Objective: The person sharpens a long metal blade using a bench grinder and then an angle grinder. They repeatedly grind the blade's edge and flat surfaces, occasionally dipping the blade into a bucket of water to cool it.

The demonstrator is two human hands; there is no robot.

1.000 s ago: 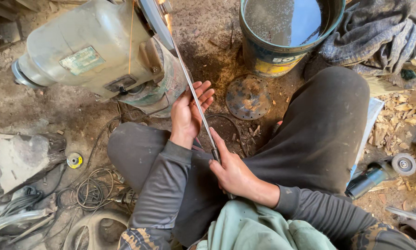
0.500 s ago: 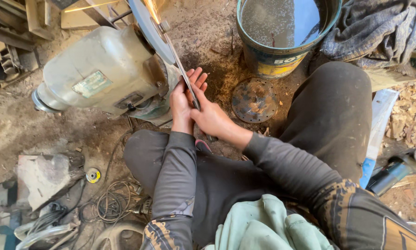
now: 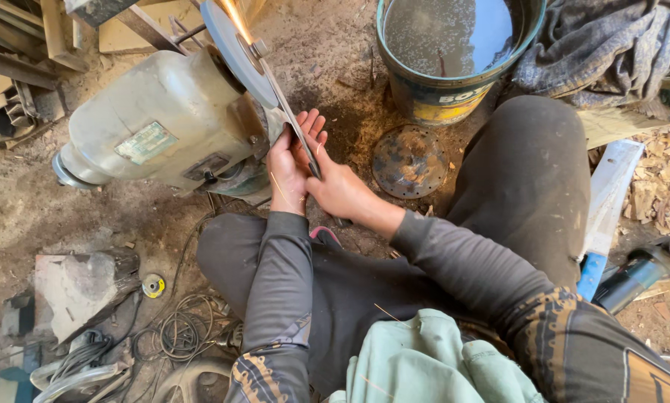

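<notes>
Nearest the camera lies one pale green cloth [image 3: 417, 358] across the person's lap, between two dark-sleeved forearms. Beyond it the knees spread wide in black trousers over the dirt floor.

Two hands meet just ahead of the legs. The right hand [image 3: 338, 186] is clenched around the near end of one long, thin metal blade [image 3: 297, 134], gripping it firmly. The left hand [image 3: 290, 160] lies flat against the blade's side, fingers stretched out and pressed on the metal rather than curled around it. The blade runs up and away from the hands to the edge of one grey grinding wheel [image 3: 238, 52], where its far end touches the wheel and a streak of orange sparks [image 3: 238, 19] flies off.

The wheel is mounted on one bulky, cream-coloured motor [image 3: 156, 119] lying on the ground to the left of the hands. To the right of the hands, one rusty round disc [image 3: 409, 160] lies flat on the dirt. Further off stands one green and yellow bucket [image 3: 432, 97] filled with dark water, and one grey rag [image 3: 603, 45] is heaped beside it. At lower left a coil of wire [image 3: 182, 336] and one small yellow disc [image 3: 153, 285] lie on the ground.
</notes>
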